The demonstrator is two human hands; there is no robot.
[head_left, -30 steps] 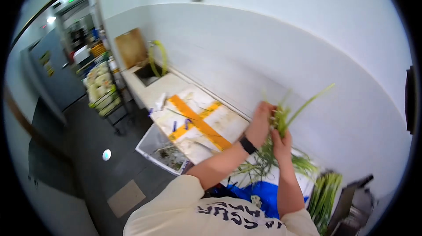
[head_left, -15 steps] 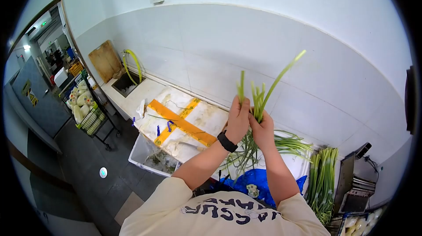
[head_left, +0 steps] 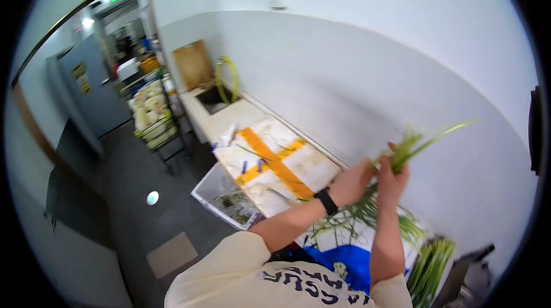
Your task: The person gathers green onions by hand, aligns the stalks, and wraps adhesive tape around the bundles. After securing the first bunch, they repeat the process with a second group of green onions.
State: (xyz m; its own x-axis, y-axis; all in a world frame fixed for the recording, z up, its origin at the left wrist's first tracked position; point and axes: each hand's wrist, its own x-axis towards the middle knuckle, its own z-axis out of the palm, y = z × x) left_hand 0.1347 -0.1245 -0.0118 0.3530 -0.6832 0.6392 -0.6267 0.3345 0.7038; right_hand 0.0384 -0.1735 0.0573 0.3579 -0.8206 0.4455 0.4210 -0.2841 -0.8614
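Observation:
My right hand (head_left: 393,182) is closed around a small bunch of long green stalks (head_left: 408,150) that look like scallions. Their pale upper ends point up and right, one reaching farther out than the others. Pressed close on its left, my left hand (head_left: 359,179), with a black band on the wrist, is closed at the same bunch; its fingertips are blurred and partly hidden. Thin dark-green leaves hang below both hands. More loose green stalks (head_left: 410,229) lie on the white surface underneath, beside a blue plastic bag (head_left: 353,259).
A white foam lid (head_left: 310,162) with crossed orange tape lies left of my hands. Below it stands a white bin (head_left: 215,190) with scraps. Bundled green stalks (head_left: 433,268) lie at right. Farther left are a sink (head_left: 212,98), a yellow hose (head_left: 234,75) and a loaded cart (head_left: 155,130).
The view has swung left, so my hands appear farther right. The separate stalk in my left hand has come together with the right hand's bunch, which now tilts more to the right.

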